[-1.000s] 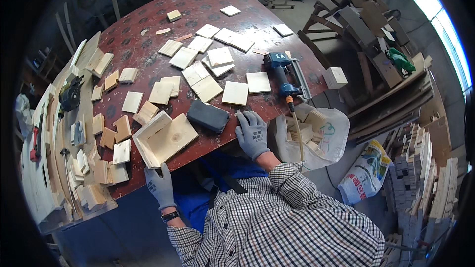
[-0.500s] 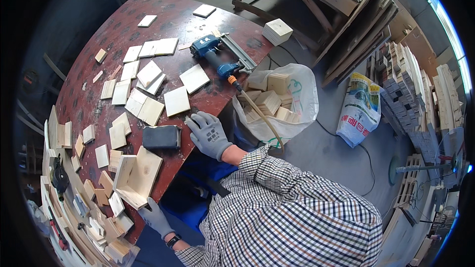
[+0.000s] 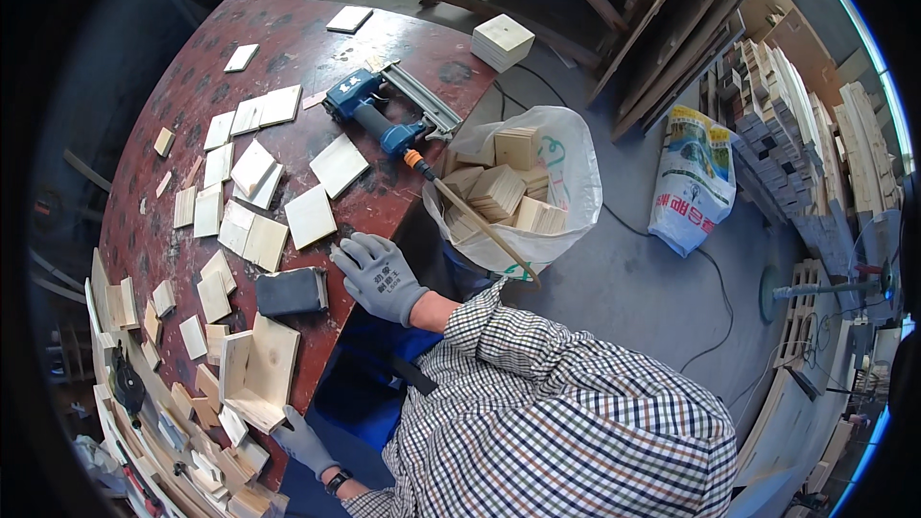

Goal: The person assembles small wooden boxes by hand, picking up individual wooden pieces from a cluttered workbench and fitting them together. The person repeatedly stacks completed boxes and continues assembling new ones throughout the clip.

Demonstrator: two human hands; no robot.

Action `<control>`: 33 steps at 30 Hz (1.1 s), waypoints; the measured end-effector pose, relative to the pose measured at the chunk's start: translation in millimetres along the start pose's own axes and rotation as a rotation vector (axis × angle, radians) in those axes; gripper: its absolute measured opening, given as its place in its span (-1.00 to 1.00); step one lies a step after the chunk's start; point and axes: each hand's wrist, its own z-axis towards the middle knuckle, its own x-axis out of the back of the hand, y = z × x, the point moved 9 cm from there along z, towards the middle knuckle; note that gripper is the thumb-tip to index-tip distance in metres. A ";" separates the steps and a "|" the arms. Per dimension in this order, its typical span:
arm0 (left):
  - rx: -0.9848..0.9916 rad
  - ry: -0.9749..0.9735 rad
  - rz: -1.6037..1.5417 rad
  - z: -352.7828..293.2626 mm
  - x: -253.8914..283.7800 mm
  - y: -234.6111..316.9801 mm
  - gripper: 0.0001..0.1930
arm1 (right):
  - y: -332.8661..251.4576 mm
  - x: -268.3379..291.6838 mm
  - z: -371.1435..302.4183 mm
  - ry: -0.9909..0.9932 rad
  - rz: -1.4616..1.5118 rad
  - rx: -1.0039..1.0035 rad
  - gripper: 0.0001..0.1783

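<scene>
At the near table edge stands a partly open wooden box (image 3: pixel 269 364) made of joined pale boards. My left hand (image 3: pixel 305 443), in a grey glove with a watch at the wrist, grips its near lower corner; the fingers beneath are partly hidden. My right hand (image 3: pixel 382 280), also gloved in grey, rests on the table edge with fingers apart and nothing in them. Beside it lies a dark rectangular block (image 3: pixel 292 292). Farther off, a blue nail gun (image 3: pixel 374 113) lies on its side, with an orange fitting and a hose. Loose square boards (image 3: pixel 311 217) lie around it.
A white sack (image 3: pixel 572 201) of wooden blocks stands off the table's right edge, the hose crossing it. Small wood pieces (image 3: pixel 197 403) crowd the table's left side. A block stack (image 3: pixel 503 42) sits at the far corner. Stacked timber (image 3: pixel 782 134) and a printed bag (image 3: pixel 693 182) stand right.
The view has shifted a little, so the table and nail gun appear farther left. Both hands keep about the same places against the box and table edge.
</scene>
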 end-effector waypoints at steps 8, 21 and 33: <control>0.019 -0.003 -0.012 0.8 -0.9 -1.2 -0.26 | 0.1 0.1 -1.0 0.012 0.003 0.006 -0.37; 0.037 0.034 -0.064 -5.9 4.0 14.3 -0.31 | 0.2 -1.5 2.4 -0.048 -0.024 0.009 -0.40; -0.160 0.266 -0.097 -11.3 12.2 12.6 -0.55 | -3.7 -10.8 1.1 -0.104 -0.115 0.053 -0.41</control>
